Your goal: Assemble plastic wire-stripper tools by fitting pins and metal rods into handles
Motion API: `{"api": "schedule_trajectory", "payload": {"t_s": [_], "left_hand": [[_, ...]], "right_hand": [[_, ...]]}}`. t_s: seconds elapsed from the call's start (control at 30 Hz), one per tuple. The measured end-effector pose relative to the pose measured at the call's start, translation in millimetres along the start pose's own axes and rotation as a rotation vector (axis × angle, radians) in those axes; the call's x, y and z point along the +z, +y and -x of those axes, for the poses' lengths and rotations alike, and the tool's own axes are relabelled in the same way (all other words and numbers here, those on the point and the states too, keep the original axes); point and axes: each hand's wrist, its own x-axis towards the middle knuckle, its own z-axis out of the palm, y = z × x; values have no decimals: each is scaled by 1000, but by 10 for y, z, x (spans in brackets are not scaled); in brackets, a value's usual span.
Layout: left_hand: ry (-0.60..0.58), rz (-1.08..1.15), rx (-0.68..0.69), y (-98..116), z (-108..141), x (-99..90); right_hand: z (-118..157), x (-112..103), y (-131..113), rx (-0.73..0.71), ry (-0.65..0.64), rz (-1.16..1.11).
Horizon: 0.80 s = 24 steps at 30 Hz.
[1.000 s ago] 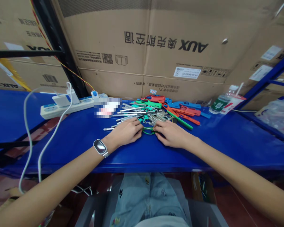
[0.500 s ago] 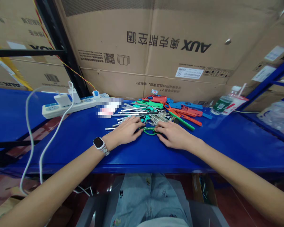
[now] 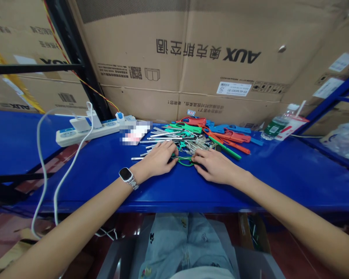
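Both hands rest low over the blue table, with a green looped piece (image 3: 185, 162) between them. My left hand (image 3: 160, 159), below a watch on the wrist, has its fingers pressed together at the piece's left end. At the right end, my right hand (image 3: 213, 164) pinches it with bent fingers. Just beyond lies a pile of thin metal rods (image 3: 165, 136) and small clear parts (image 3: 198, 145). Green (image 3: 187, 128), red (image 3: 235, 136) and blue (image 3: 238, 128) plastic lighter-like pieces lie behind and to the right.
A white power strip (image 3: 88, 131) with plugs and cables lies at the left, a blurred-out card (image 3: 136, 133) beside it. At the right stand a bottle (image 3: 275, 128) and a cup (image 3: 292, 126). A large cardboard box (image 3: 133, 46) stands behind the blue table (image 3: 163, 190).
The view has shifted slightly, moving everything a little to the right. Both hands keep nearly the same pose around the green piece.
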Motion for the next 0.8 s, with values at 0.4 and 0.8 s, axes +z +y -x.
{"api": "schedule_trajectory", "payload": {"t_s": [0.4, 0.8], "left_hand": [[-7, -39, 209, -157, 68, -11], [-2, 27, 213, -204, 64, 44]], "right_hand": [[5, 29, -5, 12, 11, -13], [-200, -154, -95, 104, 77, -51]]}}
